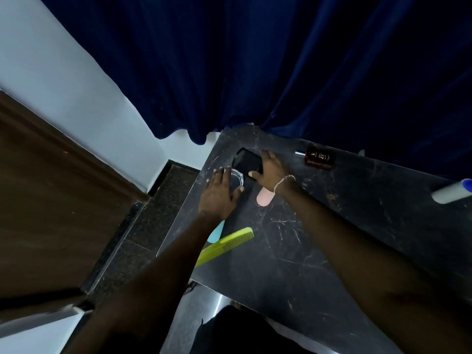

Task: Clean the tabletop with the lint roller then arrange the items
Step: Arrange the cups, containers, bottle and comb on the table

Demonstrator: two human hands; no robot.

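Looks like arranging time: the lint roller (452,192) sits parked at the worktop's (293,251) right edge while the left hand (219,195) spreads over a glass dish (236,180) and the right hand (268,172) pinches a black phone (247,160) near the far-left corner.

Head-worn, wide-angle, looking steeply down and forward along both forearms, close over the dark tabletop (293,251). Tilted, with the hands at mid-frame, curtain (255,60) beyond them, floor (143,238) to their left. Only one view.
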